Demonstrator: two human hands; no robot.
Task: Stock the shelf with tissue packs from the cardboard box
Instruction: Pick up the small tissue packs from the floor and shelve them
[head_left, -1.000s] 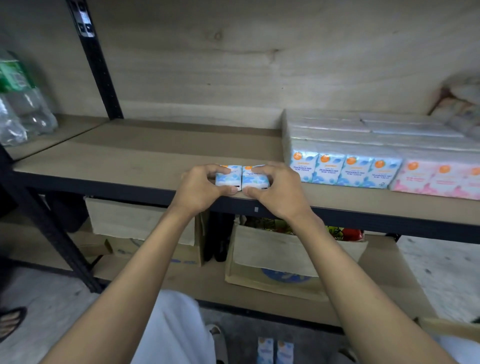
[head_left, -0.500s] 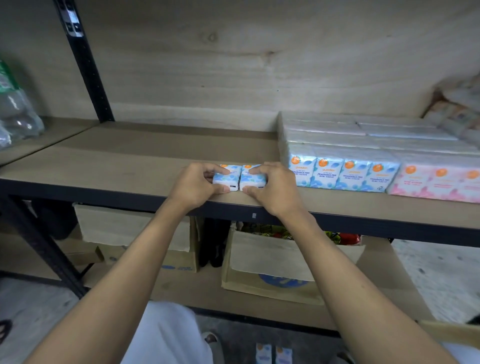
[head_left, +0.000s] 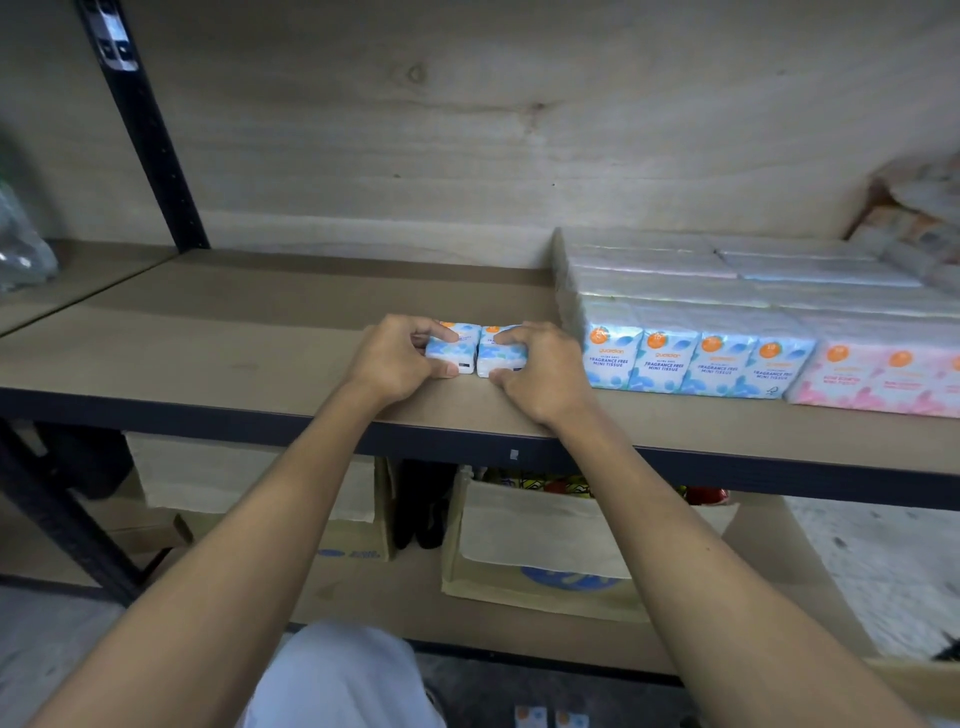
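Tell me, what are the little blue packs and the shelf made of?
The two blue packs held by the left hand and right hand look wrapped in thin glossy plastic film, since it glints. The shelf looks like matte wood-look board with a dark, probably metal, front rail.

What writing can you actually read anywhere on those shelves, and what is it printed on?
"FRAGRANCE FREE MINI TISSUE": blue tissue packs on the shelf.
Brand above it: too blurred.
Pink packs: print unreadable.
Two packs in the left hand and right hand: unreadable.
Cardboard boxes below: blue logos, blurred.
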